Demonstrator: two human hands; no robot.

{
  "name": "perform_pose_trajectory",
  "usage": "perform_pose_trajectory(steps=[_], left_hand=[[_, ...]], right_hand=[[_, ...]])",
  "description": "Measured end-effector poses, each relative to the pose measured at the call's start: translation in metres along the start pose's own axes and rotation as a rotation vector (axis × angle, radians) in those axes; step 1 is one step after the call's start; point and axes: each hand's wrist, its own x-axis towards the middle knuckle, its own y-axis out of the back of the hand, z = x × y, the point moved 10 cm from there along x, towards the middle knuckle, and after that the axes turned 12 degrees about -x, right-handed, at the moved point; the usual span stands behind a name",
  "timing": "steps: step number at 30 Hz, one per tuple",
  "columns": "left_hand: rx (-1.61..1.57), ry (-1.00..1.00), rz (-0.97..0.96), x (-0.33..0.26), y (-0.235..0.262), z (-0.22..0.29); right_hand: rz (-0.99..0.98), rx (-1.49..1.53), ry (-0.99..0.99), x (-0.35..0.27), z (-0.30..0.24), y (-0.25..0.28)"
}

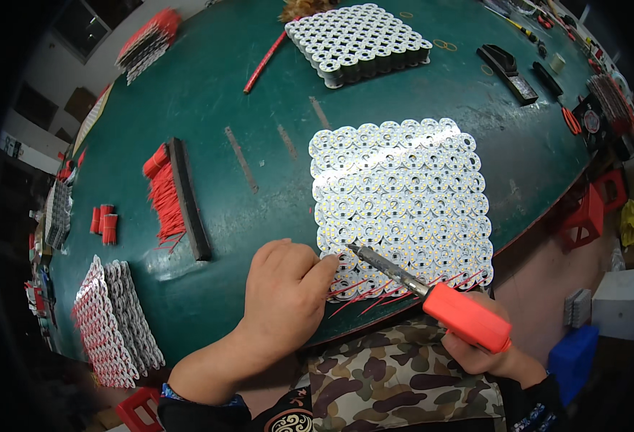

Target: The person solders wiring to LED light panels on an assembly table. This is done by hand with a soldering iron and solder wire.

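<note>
A sheet of round white LED boards (403, 194), joined in rows, lies at the table's near edge. My right hand (475, 331) is wrapped round the red handle of a soldering iron (468, 317). Its metal shaft slants up and left across the sheet, and the tip is over a disc near the left edge. Beside that tip, my left hand (284, 291) is closed, thumb and forefinger pressed together at the sheet's left edge. What they pinch is hidden. Thin red wires (364, 294) stick out along the sheet's lower rows.
Loose red wires (164, 198) lie against a dark bar (189, 199) on the green table (252, 216). Red wire bundles (104, 223) are further left. LED sheets (119, 324) stand at the near left; another stack (360, 43) sits at the back. A black tool (508, 74) lies back right.
</note>
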Motion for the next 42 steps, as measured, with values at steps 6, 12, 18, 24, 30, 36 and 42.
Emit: perform_pose_trajectory(steps=[6,12,18,24,30,36,42], left_hand=[[0.022,0.010,-0.003,-0.001,-0.001,0.000],[0.042,0.013,-0.019,-0.001,-0.003,0.000],[0.057,0.023,-0.029,-0.002,-0.004,0.001],[0.076,0.031,-0.032,-0.001,-0.005,0.000],[0.088,0.031,-0.033,-0.001,-0.005,-0.001],[0.094,0.043,-0.044,-0.001,-0.005,0.000],[0.029,0.021,0.030,0.000,0.003,0.002]], right_hand=[[0.046,0.105,0.070,0.011,-0.006,0.003],[0.078,0.088,0.108,0.013,-0.011,0.005],[0.069,0.098,0.107,0.017,-0.016,0.008],[0.084,0.057,0.114,0.022,-0.020,0.012],[0.075,0.109,0.111,0.013,-0.009,0.008],[0.025,0.037,0.114,0.010,-0.010,0.010],[0.033,0.035,0.078,0.002,-0.006,0.013]])
